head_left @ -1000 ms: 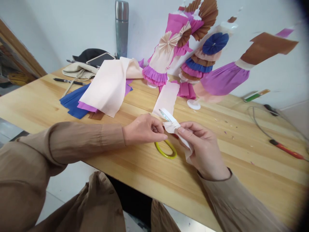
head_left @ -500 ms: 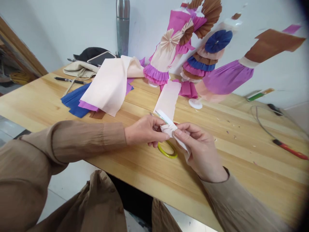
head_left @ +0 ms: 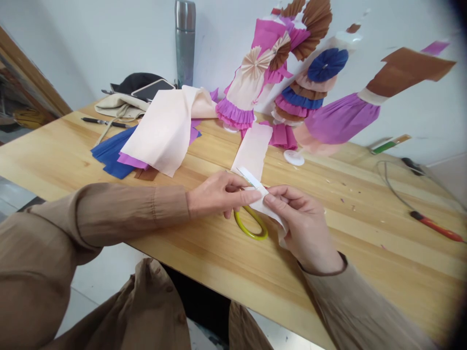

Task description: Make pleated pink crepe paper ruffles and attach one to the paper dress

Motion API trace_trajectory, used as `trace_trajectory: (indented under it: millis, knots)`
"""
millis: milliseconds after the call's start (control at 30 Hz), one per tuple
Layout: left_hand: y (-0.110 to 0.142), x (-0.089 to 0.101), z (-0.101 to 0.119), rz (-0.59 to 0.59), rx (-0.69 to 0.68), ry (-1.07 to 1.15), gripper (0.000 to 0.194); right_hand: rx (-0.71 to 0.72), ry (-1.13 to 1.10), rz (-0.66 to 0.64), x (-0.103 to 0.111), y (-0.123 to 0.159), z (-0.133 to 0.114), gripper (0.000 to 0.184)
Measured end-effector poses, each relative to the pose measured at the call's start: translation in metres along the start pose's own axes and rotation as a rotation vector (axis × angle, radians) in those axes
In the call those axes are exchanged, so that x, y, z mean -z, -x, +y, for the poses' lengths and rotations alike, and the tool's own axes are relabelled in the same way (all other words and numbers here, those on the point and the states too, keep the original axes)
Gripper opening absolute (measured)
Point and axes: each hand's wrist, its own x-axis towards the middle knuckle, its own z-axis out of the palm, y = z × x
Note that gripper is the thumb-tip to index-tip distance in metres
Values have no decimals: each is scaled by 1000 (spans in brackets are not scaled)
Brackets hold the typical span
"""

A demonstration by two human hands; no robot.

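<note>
Between my two hands is a pale, creased strip of crepe paper (head_left: 272,212), with a narrow flat white band (head_left: 251,177) along its upper edge. My left hand (head_left: 213,195) pinches the strip's left end, thumb laid on top. My right hand (head_left: 306,226) grips the other end between thumb and fingers, and a loose tail hangs below. Under my hands lie scissors with a yellow handle loop (head_left: 260,236); their blades are mostly hidden. Just beyond lies a flat pale pink piece of crepe paper (head_left: 252,149) on the wooden table (head_left: 204,262).
At the back stand paper-dressed figures: a pink one (head_left: 246,87), one with a blue rosette (head_left: 328,64) and one in a purple skirt (head_left: 341,119). Crepe sheets (head_left: 158,131), a pen (head_left: 105,122) and a steel flask (head_left: 185,48) are left. A red-handled tool (head_left: 436,226) lies right.
My left thumb has slid right along the strip, closer to my right hand. The bunched paper now looks flatter. The view has shifted slightly.
</note>
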Motion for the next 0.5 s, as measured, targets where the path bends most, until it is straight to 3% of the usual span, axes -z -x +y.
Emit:
trace_trajectory:
  millis: [133,367,500]
  knots:
    - [0,-1,-3,22,-9,59,36,13,-20,41,-2,0,-1,26]
    - [-1,-5,-8,-16,77,282,29,-17,-33,57,-1,0,0,26]
    - [0,-4,-9,17,106,180,38,2,-22,39,1,-1,2,25]
